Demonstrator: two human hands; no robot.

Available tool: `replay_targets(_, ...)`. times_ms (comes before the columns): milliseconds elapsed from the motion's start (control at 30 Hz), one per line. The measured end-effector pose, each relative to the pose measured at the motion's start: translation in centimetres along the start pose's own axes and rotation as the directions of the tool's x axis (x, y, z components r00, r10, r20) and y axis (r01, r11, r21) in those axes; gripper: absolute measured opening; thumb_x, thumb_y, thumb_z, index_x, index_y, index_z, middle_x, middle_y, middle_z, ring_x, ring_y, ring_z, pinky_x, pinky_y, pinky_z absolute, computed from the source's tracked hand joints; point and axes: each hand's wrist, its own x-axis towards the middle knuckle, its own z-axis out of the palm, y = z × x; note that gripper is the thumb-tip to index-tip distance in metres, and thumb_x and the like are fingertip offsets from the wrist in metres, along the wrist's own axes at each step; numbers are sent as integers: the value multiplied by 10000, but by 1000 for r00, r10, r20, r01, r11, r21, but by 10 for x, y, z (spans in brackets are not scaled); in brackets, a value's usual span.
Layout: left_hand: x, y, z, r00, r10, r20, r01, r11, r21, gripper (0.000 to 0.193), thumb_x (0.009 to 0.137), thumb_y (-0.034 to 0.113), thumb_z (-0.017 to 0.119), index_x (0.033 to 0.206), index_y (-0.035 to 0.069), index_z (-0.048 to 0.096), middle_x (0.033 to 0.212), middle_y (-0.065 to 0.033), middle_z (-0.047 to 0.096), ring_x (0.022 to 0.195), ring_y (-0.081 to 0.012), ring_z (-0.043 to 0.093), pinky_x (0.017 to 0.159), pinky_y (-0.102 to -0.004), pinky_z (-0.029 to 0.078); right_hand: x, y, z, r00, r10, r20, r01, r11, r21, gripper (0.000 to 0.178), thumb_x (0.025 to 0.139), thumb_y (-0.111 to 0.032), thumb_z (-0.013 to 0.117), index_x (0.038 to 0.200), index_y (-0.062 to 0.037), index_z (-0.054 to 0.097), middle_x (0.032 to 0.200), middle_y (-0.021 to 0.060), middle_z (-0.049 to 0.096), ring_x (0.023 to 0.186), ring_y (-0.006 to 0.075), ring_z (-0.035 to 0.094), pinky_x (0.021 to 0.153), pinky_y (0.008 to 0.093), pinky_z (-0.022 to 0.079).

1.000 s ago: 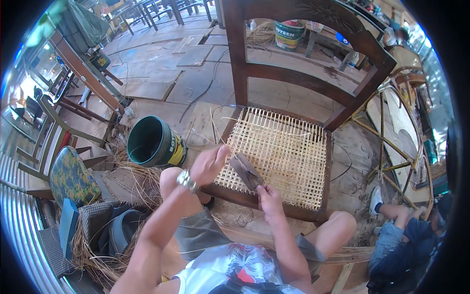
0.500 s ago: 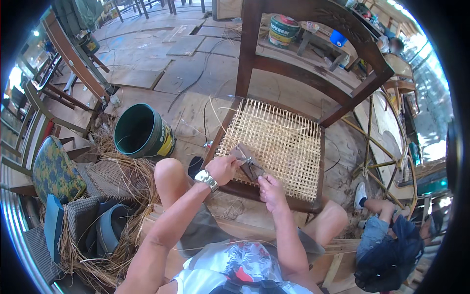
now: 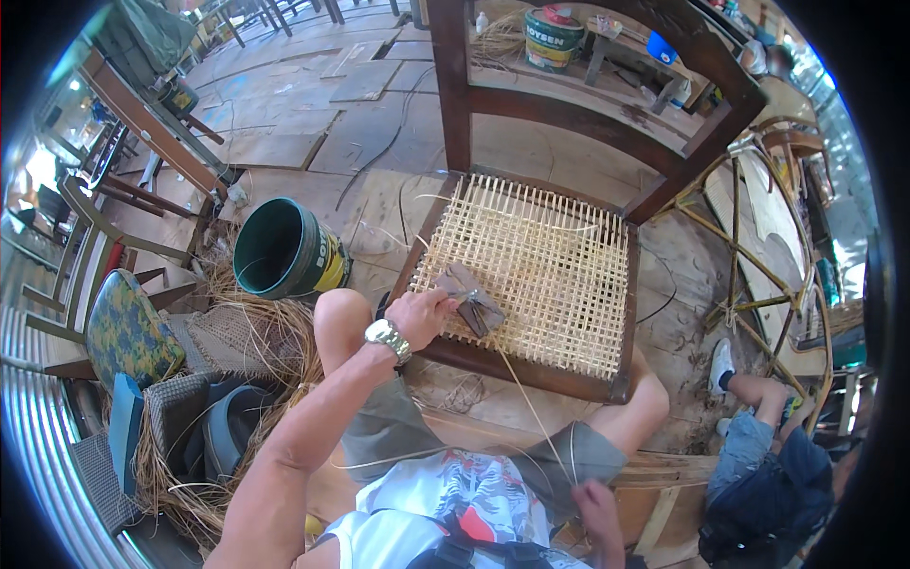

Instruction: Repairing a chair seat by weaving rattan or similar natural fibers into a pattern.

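A dark wooden chair frame (image 3: 517, 376) with a woven cane seat (image 3: 559, 275) stands in front of my knees. On the near left part of the weave lies a small brown block (image 3: 479, 311) with a metal piece on it. My left hand (image 3: 422, 318), wearing a metal watch (image 3: 387, 339), is closed on the block's left end. A thin cane strand (image 3: 531, 403) stretches from the block down toward my lap. At its lower end, by my right thigh, my right hand (image 3: 599, 507) is closed on the strand; its fingers are slightly blurred.
Left of the chair stands a green bucket (image 3: 275, 248). Loose cane strips (image 3: 161, 484) and a camouflage-patterned cushion (image 3: 133, 327) lie farther left. A seated person (image 3: 758, 455) is at the lower right, near a rattan frame (image 3: 758, 284). A lidded paint pail (image 3: 553, 40) stands behind the chair.
My right hand has left the block and moved down and right to my thigh, drawing the strand out taut. My left hand stays at the block. The view has shifted slightly.
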Motion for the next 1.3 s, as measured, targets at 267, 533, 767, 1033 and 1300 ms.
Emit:
replay_targets(267,0,8,-2,998,21,-52,-21,1000,19,261,969,392,601,952,152,700,799,-171,698,755,-412,670,662,-529,520,-6,-180,-16,807,-459,-372,481,876,-35,557,920,-196,684,1381,48,490,1388,191,542,1347,287,476,1133,404,347)
replay_targets(533,1,9,-1,995,58,-77,-55,998,41,261,967,391,603,935,149,696,787,-164,700,749,-406,674,656,-528,527,192,-221,106,938,-347,-15,343,932,-120,485,966,-377,636,1193,49,587,1016,197,711,912,319,711,780,401,554)
replay_targets(767,2,11,2,997,62,-53,-58,996,60,265,986,390,558,947,143,645,826,-153,704,788,-399,680,665,-533,522,181,-197,120,858,-513,-10,486,819,-305,352,998,-309,522,834,-15,624,761,266,627,761,474,627,671,532,483)
replay_targets(1033,-5,7,1,993,48,-111,-40,997,68,237,969,371,605,932,145,671,769,-168,692,748,-404,671,636,-529,507,22,-73,-7,988,40,149,28,904,-426,276,967,-277,587,969,-13,666,874,224,672,831,379,672,753,442,515)
replay_targets(1300,-2,6,1,999,-6,-51,10,997,77,264,993,383,554,957,143,656,806,-169,702,790,-408,679,672,-549,514,117,-224,33,868,-484,-115,491,795,356,536,961,-322,668,1315,49,511,1323,223,569,1251,284,563,1038,382,445)
